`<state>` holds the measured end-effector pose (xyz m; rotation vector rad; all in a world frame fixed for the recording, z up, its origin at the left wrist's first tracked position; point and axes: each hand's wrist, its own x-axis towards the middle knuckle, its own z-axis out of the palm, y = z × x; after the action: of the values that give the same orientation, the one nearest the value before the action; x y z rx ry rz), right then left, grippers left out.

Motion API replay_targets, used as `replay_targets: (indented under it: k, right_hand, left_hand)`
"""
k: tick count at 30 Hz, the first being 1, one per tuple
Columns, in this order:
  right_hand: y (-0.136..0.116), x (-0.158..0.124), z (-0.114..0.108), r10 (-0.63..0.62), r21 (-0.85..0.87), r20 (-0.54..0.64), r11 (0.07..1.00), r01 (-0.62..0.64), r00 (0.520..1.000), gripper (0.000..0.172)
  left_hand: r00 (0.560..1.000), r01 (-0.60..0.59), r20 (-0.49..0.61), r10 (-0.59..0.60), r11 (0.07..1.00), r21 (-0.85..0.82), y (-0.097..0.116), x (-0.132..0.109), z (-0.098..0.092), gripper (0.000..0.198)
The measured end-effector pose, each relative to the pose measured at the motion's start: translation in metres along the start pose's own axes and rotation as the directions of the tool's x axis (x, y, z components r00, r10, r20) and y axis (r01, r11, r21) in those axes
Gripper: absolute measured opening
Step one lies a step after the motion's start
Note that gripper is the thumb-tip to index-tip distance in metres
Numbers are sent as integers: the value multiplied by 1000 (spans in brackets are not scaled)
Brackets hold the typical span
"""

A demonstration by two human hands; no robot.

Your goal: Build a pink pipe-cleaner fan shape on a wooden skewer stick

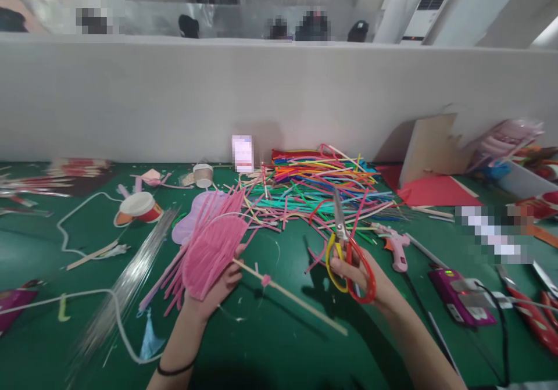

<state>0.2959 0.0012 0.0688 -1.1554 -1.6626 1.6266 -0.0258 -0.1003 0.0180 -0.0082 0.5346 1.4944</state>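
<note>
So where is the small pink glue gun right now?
The small pink glue gun lies on the green table, right of centre in the head view, just beyond the right hand holding the red and yellow-handled scissors.

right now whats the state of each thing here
left hand: holds pink fan
pink fan: lifted, on a thin stick
right hand: grips scissors
scissors: blades shut, pointing up
glue gun: lying on the table
paper cup: tipped on its side
</note>
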Motion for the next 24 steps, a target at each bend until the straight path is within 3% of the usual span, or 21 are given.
replay_targets:
  k: [4,9,13,16,20,24]
  right_hand:
    - [4,6,8,-104,-162,-270,985,61,957,40]
    - [10,12,8,-195,-119,-383,980,162,903,32]
    - [10,18,5,-175,-19,-284,984,177,942,35]
    - [9,24,0,-190,-51,-163,982,184,968,34]
    - [9,33,-11,-271,-299,-103,926,230,957,32]
    - [6,44,-15,-331,-589,-2,763,267,943,40]
  left_hand:
    - [999,25,29,-26,998,54,-12,6,-9,48]
    - [988,6,154,-4,1000,-8,-29,13,1,57]
    - [968,-77,226,107,988,-137,-44,15,18,63]
    - [956,-57,274,106,982,-180,-51,16,28,64]
    - [966,-9,254,52,986,-169,-51,21,32,58]
    - [994,6,110,6,994,-108,-50,25,30,48]
